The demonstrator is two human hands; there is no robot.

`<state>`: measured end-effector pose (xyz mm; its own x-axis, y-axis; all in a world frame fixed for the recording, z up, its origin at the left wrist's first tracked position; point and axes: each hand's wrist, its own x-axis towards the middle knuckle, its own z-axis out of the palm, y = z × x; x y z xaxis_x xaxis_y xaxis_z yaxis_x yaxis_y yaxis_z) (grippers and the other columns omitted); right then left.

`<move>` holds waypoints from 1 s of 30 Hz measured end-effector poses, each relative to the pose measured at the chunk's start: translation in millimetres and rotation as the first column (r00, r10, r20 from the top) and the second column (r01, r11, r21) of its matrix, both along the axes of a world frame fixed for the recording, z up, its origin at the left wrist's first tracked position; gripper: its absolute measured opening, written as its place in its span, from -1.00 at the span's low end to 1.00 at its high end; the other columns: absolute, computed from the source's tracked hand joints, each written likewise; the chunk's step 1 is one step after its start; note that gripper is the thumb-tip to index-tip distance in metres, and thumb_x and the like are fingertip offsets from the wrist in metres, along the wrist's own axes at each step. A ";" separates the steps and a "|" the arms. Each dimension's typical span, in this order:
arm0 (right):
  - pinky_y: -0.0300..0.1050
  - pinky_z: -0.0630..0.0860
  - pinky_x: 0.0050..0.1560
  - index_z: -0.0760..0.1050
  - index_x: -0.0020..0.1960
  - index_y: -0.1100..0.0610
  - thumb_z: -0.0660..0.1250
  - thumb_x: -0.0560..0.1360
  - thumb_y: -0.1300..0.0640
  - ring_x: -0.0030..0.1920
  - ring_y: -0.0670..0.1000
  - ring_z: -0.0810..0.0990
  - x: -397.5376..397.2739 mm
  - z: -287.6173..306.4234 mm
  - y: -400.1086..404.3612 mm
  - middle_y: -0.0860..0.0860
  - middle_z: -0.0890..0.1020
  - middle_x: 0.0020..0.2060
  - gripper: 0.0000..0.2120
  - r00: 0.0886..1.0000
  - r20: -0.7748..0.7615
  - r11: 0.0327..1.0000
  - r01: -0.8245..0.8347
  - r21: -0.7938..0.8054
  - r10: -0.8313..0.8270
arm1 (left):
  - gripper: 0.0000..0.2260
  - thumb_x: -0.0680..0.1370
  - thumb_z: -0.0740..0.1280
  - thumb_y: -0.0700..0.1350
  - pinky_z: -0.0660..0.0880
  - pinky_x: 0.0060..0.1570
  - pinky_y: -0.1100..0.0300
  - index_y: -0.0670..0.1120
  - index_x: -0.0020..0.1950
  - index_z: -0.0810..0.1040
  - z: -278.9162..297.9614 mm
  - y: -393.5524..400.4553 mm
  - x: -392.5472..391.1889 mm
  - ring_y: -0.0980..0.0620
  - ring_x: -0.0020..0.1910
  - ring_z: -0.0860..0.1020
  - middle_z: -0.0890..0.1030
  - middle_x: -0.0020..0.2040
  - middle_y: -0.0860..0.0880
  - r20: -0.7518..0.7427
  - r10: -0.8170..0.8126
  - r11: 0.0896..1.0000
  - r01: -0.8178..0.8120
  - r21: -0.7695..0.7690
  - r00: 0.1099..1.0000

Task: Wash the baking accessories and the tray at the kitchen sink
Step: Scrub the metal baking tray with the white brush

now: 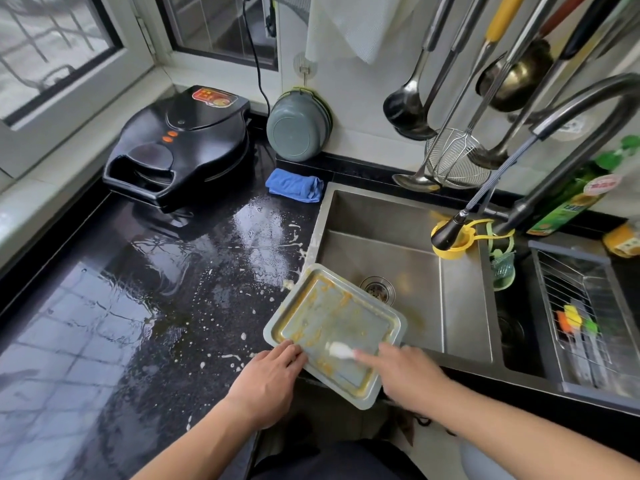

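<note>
Sink (381, 216) edge, tray (332, 327) between hands.

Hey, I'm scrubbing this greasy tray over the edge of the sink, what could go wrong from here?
1. The tray is propped half over the sink edge, steadied only by your left hand at its rim; greasy residue could let it slip and drop.
2. The right hand is working a small white brush near the tray's low corner, so dirty suds may run down the front.
3. The countertop is already wet and foam-spattered; more could reach the black electric griddle.
</note>
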<state>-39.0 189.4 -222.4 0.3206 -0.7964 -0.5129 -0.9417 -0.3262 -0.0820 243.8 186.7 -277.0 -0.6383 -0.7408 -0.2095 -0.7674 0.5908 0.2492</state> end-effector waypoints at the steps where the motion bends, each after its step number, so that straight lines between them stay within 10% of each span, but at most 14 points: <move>1: 0.00 0.44 -0.16 0.02 0.62 -0.20 0.09 0.60 0.30 -0.13 0.13 0.51 -10.3 -4.9 -16.5 0.08 0.49 0.15 -0.29 0.993 -0.049 0.992 0.106 -0.068 -0.109 | -0.50 0.42 0.11 -0.05 0.65 0.00 0.18 0.03 0.24 0.70 0.0 0.3 0.0 0.03 0.22 0.64 0.67 0.17 0.07 0.008 0.001 1.000 -0.001 -0.007 1.000; 8: -0.02 0.24 -0.30 -0.03 0.63 -0.21 0.04 0.64 0.23 -0.23 0.13 0.35 -7.7 5.6 27.7 0.06 0.47 0.22 -0.34 1.000 0.007 0.994 -0.019 0.105 0.019 | -0.50 0.42 0.10 -0.07 0.63 -0.13 0.18 0.04 0.25 0.67 -2.8 2.1 -0.2 0.04 0.24 0.58 0.62 0.18 0.09 0.024 0.040 0.999 -0.040 0.008 0.999; 13: 0.01 0.49 -0.15 0.04 0.63 -0.17 0.07 0.61 0.26 -0.19 0.10 0.51 -44.3 -3.5 -12.2 -0.02 0.37 -0.08 -0.33 0.951 -0.108 0.956 0.281 -0.078 -0.289 | -0.48 0.42 0.09 -0.08 0.62 -0.12 0.16 0.03 0.27 0.66 -3.7 2.8 -0.3 0.03 0.25 0.60 0.62 0.19 0.08 0.035 0.054 0.999 -0.054 0.002 0.998; 17: 0.03 0.33 -0.20 0.02 0.62 -0.22 0.05 0.63 0.25 -0.21 0.12 0.40 -22.2 12.6 36.9 0.00 0.34 -0.06 -0.34 0.998 -0.013 0.987 0.059 0.150 -0.058 | -0.47 0.42 0.08 -0.07 0.63 -0.09 0.14 0.04 0.28 0.66 -3.7 2.2 -0.5 0.02 0.26 0.61 0.63 0.21 0.08 0.056 0.047 0.999 -0.048 0.017 0.997; 22: 0.00 0.46 -0.16 0.04 0.63 -0.18 0.07 0.62 0.27 -0.18 0.09 0.49 -46.6 -0.4 -2.2 0.01 0.41 -0.07 -0.33 0.948 -0.113 0.954 0.298 -0.031 -0.299 | -0.47 0.42 0.10 -0.07 0.65 -0.09 0.12 0.02 0.30 0.66 -2.6 1.9 0.1 0.00 0.26 0.61 0.63 0.22 0.06 0.082 0.044 0.998 -0.047 0.033 0.996; 27: 0.04 0.33 -0.18 -0.02 0.62 -0.23 0.05 0.63 0.23 -0.18 0.14 0.36 -4.4 15.5 60.1 0.06 0.38 -0.03 -0.34 0.987 -0.018 0.970 0.160 0.182 -0.159 | -0.48 0.42 0.11 -0.07 0.64 -0.11 0.14 0.03 0.27 0.67 -0.6 0.7 -0.2 0.03 0.25 0.60 0.64 0.21 0.07 0.096 0.047 0.997 -0.053 0.062 0.994; 30: 0.03 0.39 -0.19 0.01 0.62 -0.22 0.05 0.64 0.24 -0.17 0.13 0.43 -17.3 -1.3 38.9 0.04 0.42 -0.03 -0.35 0.967 -0.044 0.967 0.252 0.028 -0.251 | -0.48 0.42 0.11 -0.07 0.64 -0.11 0.14 0.02 0.28 0.67 1.0 1.0 -0.1 0.02 0.25 0.61 0.65 0.21 0.06 0.115 0.034 0.996 -0.042 0.073 0.993</move>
